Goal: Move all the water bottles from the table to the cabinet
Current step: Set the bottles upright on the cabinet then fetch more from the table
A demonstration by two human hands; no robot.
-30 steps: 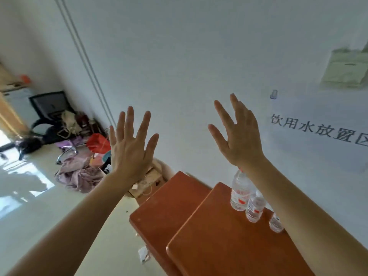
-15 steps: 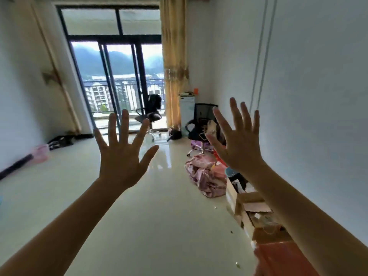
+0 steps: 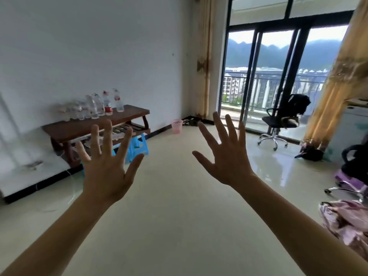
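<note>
Several clear water bottles (image 3: 93, 107) with red labels stand in a row along the back of a dark wooden table (image 3: 87, 126) against the left wall, across the room. My left hand (image 3: 107, 168) is raised in front of me, fingers spread and straight, holding nothing; it overlaps the table's lower shelf in the picture. My right hand (image 3: 227, 158) is also up with fingers spread, empty, over the floor. The cabinet is out of sight.
A blue plastic stool (image 3: 137, 145) stands beside the table, a pink bin (image 3: 176, 126) by the wall. A black office chair (image 3: 282, 120) sits at the balcony doors. Pink cloth (image 3: 346, 222) lies at right. Bare tiled floor (image 3: 175, 196) stretches ahead.
My view has swung left, from the orange cabinet with bottles, past the balcony doors, to the far table with bottles. Both hands stay raised, spread and empty.
</note>
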